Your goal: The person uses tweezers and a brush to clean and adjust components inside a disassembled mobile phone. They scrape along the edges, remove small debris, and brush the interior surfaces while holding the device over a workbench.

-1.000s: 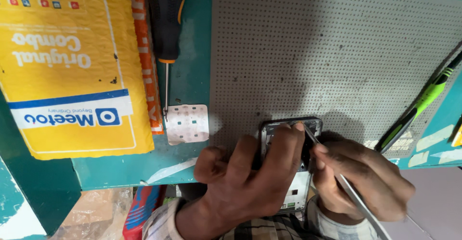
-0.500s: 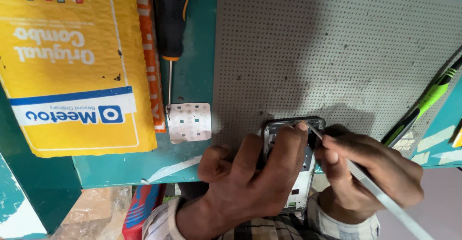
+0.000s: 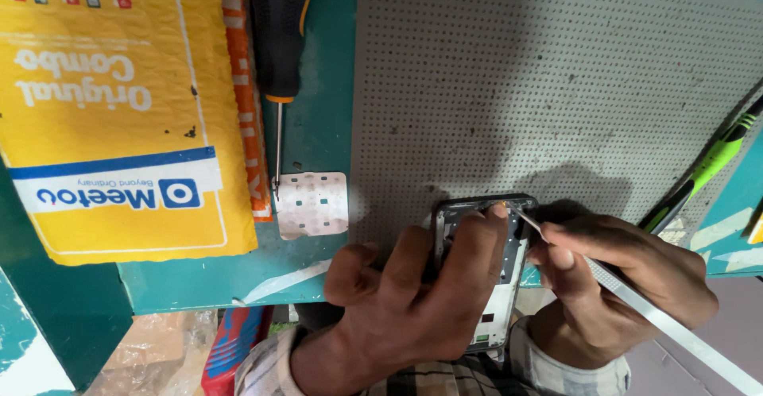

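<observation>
You are looking down through one head-worn camera, close over the teal table and grey perforated mat, your hands sitting at the table's near edge.

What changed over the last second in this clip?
The right hand tilted its thin metal tool so the tip now meets the opened phone at its top corner. The left hand keeps its grip on the phone; the screwdriver and yellow package are unmoved.
</observation>
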